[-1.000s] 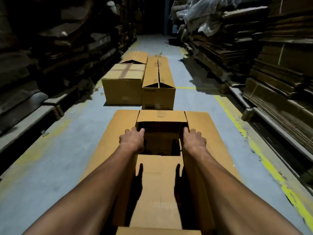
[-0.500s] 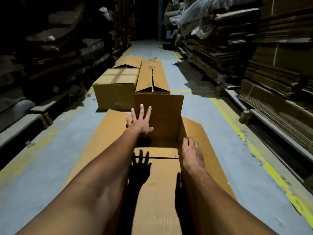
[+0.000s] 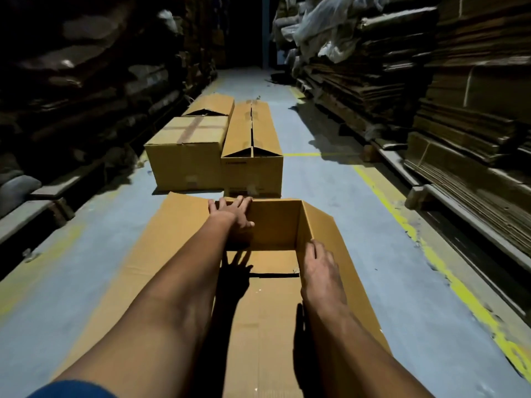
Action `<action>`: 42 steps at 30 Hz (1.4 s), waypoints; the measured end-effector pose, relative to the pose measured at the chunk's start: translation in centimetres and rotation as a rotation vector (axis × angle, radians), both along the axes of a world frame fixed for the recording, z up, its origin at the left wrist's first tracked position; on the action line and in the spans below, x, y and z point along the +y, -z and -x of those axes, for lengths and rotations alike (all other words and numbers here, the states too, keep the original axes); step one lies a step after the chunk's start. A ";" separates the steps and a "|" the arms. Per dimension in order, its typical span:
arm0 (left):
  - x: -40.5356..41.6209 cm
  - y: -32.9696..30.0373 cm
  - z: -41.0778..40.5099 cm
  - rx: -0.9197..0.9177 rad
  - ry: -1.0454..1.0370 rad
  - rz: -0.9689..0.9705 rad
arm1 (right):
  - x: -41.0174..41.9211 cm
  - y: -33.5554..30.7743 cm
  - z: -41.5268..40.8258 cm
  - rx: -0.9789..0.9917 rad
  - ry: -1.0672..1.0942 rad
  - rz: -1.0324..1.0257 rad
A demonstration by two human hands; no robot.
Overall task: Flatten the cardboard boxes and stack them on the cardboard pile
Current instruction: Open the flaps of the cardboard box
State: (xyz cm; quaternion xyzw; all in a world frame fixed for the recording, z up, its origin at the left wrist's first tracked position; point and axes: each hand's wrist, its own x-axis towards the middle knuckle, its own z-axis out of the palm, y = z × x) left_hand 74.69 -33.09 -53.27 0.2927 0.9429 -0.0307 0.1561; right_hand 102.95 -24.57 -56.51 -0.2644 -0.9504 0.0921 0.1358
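- We are pressing our left hand (image 3: 232,215) flat, fingers spread and released, against the far flap (image 3: 273,222) of the open box (image 3: 339,254), fingertips at its top edge; it is curling round nothing.
- We are resting our right hand (image 3: 320,271) on the near edge of the box's right flap, fingers laid along the fold; we cannot tell whether they are hooking the edge or only pushing on it.
- The box is lying on the aisle floor (image 3: 94,254) just in front of us, its left flap already spread flat, its far and right flaps standing up.
- We are judging the corrugated board to be light and stiff along its panels but ready to hinge at the creases, so taking hold at flap edges near a fold looks best; the dry, matte surface should not slip.
- Just beyond, three more brown boxes are waiting: a taped box (image 3: 186,153) on the left, a long narrow box (image 3: 253,147) touching it on the right, and a smaller box (image 3: 211,104) behind.
- Flattened cardboard stacks (image 3: 474,110) are lining the right side, layered and ragged-edged, with crumpled plastic sheeting (image 3: 324,27) on top further off.
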 end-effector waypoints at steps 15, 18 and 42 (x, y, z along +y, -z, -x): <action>-9.1 1.7 -11.9 0.149 -0.171 -0.229 | -0.5 -0.9 -1.2 -0.013 0.016 0.074; -12.0 1.8 -13.6 0.125 -0.243 -0.156 | -1.4 -1.5 -2.3 -0.118 0.034 0.057; -21.5 -2.8 -22.8 -0.227 -0.317 0.011 | -13.9 -13.8 -5.3 -0.832 -0.240 0.396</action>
